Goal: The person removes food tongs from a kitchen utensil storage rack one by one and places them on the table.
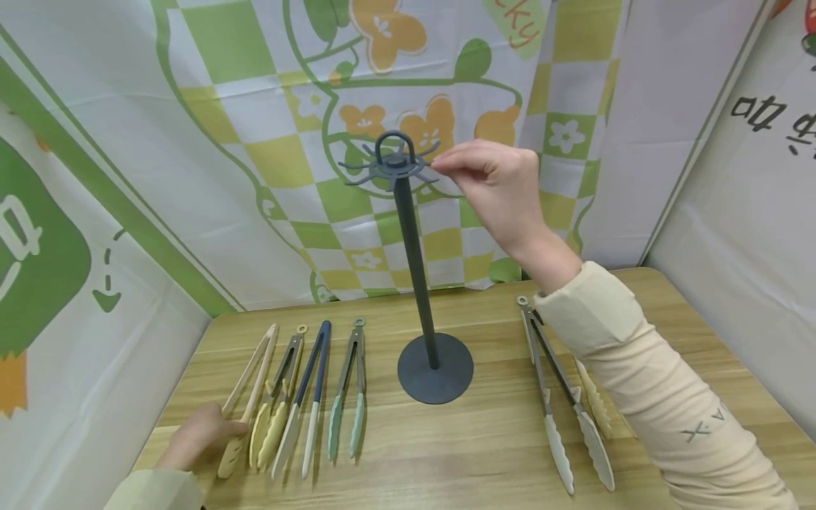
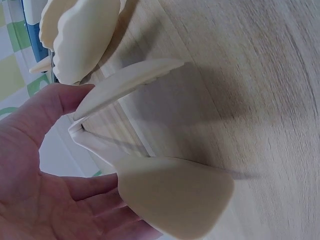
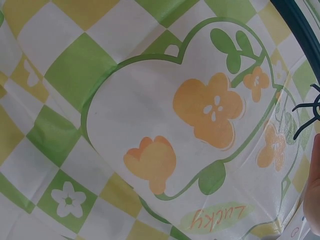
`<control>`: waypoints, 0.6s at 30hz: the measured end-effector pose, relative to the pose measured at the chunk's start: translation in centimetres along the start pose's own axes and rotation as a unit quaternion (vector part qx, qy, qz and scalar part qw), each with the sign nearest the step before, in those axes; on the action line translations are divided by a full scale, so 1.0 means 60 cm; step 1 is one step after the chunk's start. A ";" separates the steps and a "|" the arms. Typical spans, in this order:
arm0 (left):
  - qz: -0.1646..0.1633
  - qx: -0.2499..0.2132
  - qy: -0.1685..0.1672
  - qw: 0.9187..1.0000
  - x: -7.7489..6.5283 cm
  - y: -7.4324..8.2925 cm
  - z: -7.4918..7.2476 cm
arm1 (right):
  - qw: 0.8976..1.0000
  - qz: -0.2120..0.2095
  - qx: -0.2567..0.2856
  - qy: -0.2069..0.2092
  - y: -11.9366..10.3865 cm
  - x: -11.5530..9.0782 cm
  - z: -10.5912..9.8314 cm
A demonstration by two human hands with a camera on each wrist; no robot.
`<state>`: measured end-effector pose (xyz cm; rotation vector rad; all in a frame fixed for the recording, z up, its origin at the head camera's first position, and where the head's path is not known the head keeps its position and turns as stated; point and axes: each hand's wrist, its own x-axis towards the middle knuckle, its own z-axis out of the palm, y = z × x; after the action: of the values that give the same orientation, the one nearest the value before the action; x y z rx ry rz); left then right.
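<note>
At the table's left end, my left hand holds cream-coloured tongs near their broad heads. In the left wrist view, the thumb touches one tongs head and the fingers lie against the other, with the heads spread apart. My right hand is raised at the top of a dark hook stand, thumb and forefinger pinching the tip of a right-hand hook. The stand has several hooks around a top loop and a round base. Only an edge of the right hand shows in the right wrist view.
Beside the left hand lie yellow-headed tongs, blue-handled tongs and green-headed tongs. White-headed tongs lie right of the stand. Pale yellow tongs are partly hidden by the right sleeve. A patterned cloth hangs behind the table.
</note>
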<state>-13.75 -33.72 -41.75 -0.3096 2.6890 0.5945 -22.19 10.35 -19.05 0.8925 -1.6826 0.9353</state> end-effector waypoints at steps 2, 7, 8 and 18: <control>-0.001 -0.006 0.001 1.000 0.000 0.000 0.000 | 1.000 0.000 -0.003 0.000 0.000 0.000 0.000; 0.002 -0.021 0.004 1.000 -0.001 0.001 0.002 | 1.000 -0.002 -0.009 -0.002 0.001 -0.001 0.000; 0.002 -0.022 0.004 1.000 -0.001 0.001 0.001 | 1.000 -0.002 -0.009 -0.002 0.001 -0.001 0.000; 0.031 -0.010 0.039 0.999 -0.004 0.018 -0.020 | 1.000 -0.002 -0.002 0.009 0.000 -0.003 0.001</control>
<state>-14.19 -33.28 -40.24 -0.2613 2.7779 0.6414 -22.16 10.31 -19.20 0.8827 -1.6669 0.9346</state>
